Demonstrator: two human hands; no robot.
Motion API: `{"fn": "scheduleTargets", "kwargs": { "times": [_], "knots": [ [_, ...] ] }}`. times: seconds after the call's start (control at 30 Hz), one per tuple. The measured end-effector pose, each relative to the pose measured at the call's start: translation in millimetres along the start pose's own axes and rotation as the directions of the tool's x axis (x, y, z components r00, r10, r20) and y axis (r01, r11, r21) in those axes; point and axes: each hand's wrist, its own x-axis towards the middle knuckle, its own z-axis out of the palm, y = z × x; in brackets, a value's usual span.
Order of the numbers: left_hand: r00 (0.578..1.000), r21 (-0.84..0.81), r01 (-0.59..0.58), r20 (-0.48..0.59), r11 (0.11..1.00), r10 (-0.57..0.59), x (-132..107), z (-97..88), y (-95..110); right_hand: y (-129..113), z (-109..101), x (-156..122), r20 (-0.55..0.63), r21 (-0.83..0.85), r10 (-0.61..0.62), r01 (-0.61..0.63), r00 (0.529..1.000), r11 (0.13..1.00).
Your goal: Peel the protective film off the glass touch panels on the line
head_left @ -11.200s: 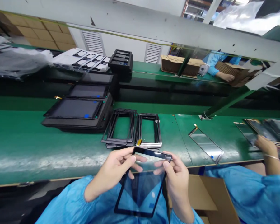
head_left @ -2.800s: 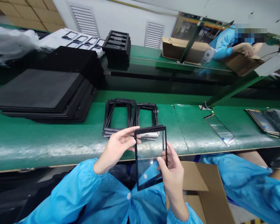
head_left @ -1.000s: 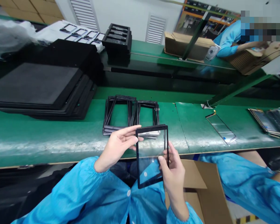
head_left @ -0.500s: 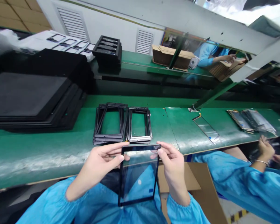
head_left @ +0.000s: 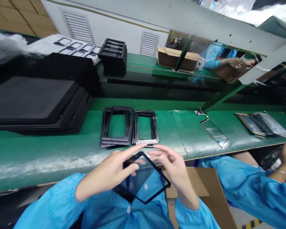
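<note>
The black-bordered panel [head_left: 146,179] is in the air on the near side of the bright-edged frame stack [head_left: 146,142], off the tabletop [head_left: 50,156], turned so that one corner points toward that stack. My left hand [head_left: 113,170] carries it: the thumb lies on the upper face at the edge, other fingers show through the clear area behind, and the gap is closed down to about the panel's thickness. My right hand [head_left: 175,167] is by the opposite edge, fingers bent and parted, with no grip visible; blur leaves it unclear whether a fingertip touches the border. I rate the panel as light, thin and stiff, probably glass or similar: treat it as brittle at the corners, slippery on its smooth faces and quick to take fingerprints. Take hold by the dark border only, preferably at two opposite edges, thumbs in front and fingers behind; apply light, even pressure and do not twist. Under a one-handed pinch, the far corner is liable to swing. A similar loose panel [head_left: 214,132] lies to the right of the bright-edged frame stack; a second frame stack [head_left: 116,139] sits just left of it, and a black tray stack [head_left: 33,98] stands farther left.
</note>
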Motion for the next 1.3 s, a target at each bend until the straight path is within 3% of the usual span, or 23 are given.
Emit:
{"fn": "scheduleTargets", "kwargs": {
  "times": [0.07, 0.13, 0.23, 0.33, 0.43, 0.63, 0.9, 1.0, 1.1, 1.13, 1.2, 1.3],
  "knots": [
    [0.986, -0.267, 0.069, -0.13, 0.961, -0.107, -3.4, 1.3, -8.0, 3.8, -17.8, 0.2, -0.043, -0.052, 0.046, -0.048, 0.998, 0.998],
    [0.942, -0.461, 0.051, -0.273, 0.886, -0.196, -6.9, 4.0, -16.3, 11.6, -31.8, -1.0, -0.136, -0.036, 0.079, -0.084, 0.988, 0.996],
    [0.894, -0.546, -0.032, -0.39, 0.837, -0.22, -9.7, 10.3, -22.9, 23.6, -36.1, -3.0, -0.259, 0.08, 0.11, -0.092, 0.96, 0.993],
    [0.851, -0.565, -0.063, -0.461, 0.823, -0.251, -10.0, 16.7, -21.6, 26.8, -27.5, -2.8, -0.274, 0.105, 0.099, -0.073, 0.956, 0.992],
    [0.827, -0.573, -0.072, -0.492, 0.816, -0.272, -11.0, 20.8, -19.1, 20.8, -18.9, -2.4, -0.277, 0.075, 0.058, -0.039, 0.959, 0.996],
    [0.818, -0.579, -0.074, -0.501, 0.812, -0.283, -15.4, 24.9, -21.6, 9.3, -9.8, -8.3, -0.331, -0.045, -0.06, 0.048, 0.942, 0.998],
    [0.82, -0.569, -0.063, -0.498, 0.82, -0.283, -18.7, 28.8, -26.8, 17.1, -6.9, -11.1, -0.337, 0.038, -0.057, 0.074, 0.94, 0.997],
    [0.808, -0.467, -0.071, -0.545, 0.881, -0.224, -18.0, 26.5, -32.0, 14.7, -6.6, -14.6, -0.299, 0.016, -0.07, 0.078, 0.952, 0.997],
    [0.756, -0.048, -0.105, -0.653, 0.993, 0.048, -12.6, 17.6, -31.8, 11.6, -4.1, -21.0, -0.296, -0.087, -0.092, 0.069, 0.951, 0.994],
    [0.762, 0.128, -0.114, -0.624, 0.985, 0.17, -9.7, 13.4, -29.9, 11.2, -2.7, -23.3, -0.288, -0.112, -0.096, 0.066, 0.953, 0.991],
    [0.822, 0.38, -0.169, -0.455, 0.909, 0.343, -2.7, 4.7, -24.7, 11.3, 0.5, -27.4, -0.274, -0.152, -0.107, 0.066, 0.956, 0.986],
    [0.88, 0.464, -0.295, -0.209, 0.835, 0.427, 6.9, -4.1, -17.6, 13.5, 3.8, -31.3, -0.289, -0.173, -0.112, 0.063, 0.951, 0.983]
  ]
}}
